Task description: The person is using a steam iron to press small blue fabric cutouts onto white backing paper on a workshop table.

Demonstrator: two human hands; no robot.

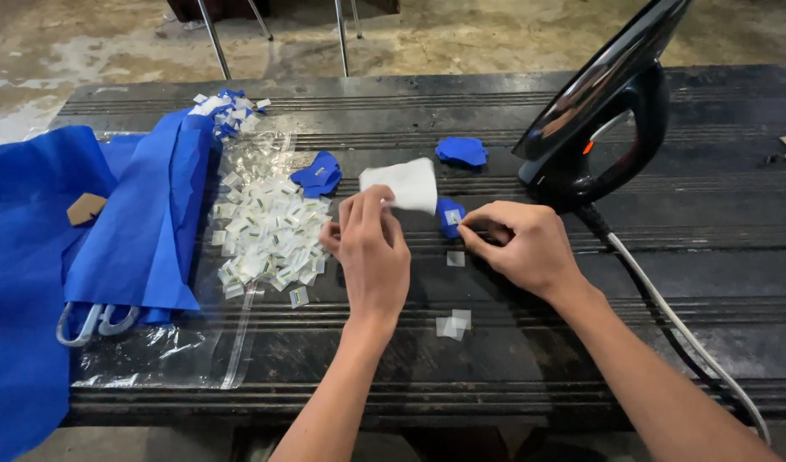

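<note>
My left hand (371, 248) pinches the edge of a white cloth square (403, 183) lying on the dark slatted table (667, 248). My right hand (521, 244) presses fingertips on a small blue fabric piece (449, 216) with a tiny white label on it, just right of the white cloth. A heap of small white labels (269, 235) lies on a clear plastic bag (196, 342) left of my left hand. Two more blue fabric pieces, one (319, 174) by the heap and one (462, 151) farther back, rest on the table.
A black clothes iron (598, 111) stands upright at the back right, its white cord (667, 308) trailing to the front edge. Blue fabric bags (85, 248) with white handles cover the left side. Loose white scraps (453, 323) lie near the front. Chair legs (213, 34) stand beyond the table.
</note>
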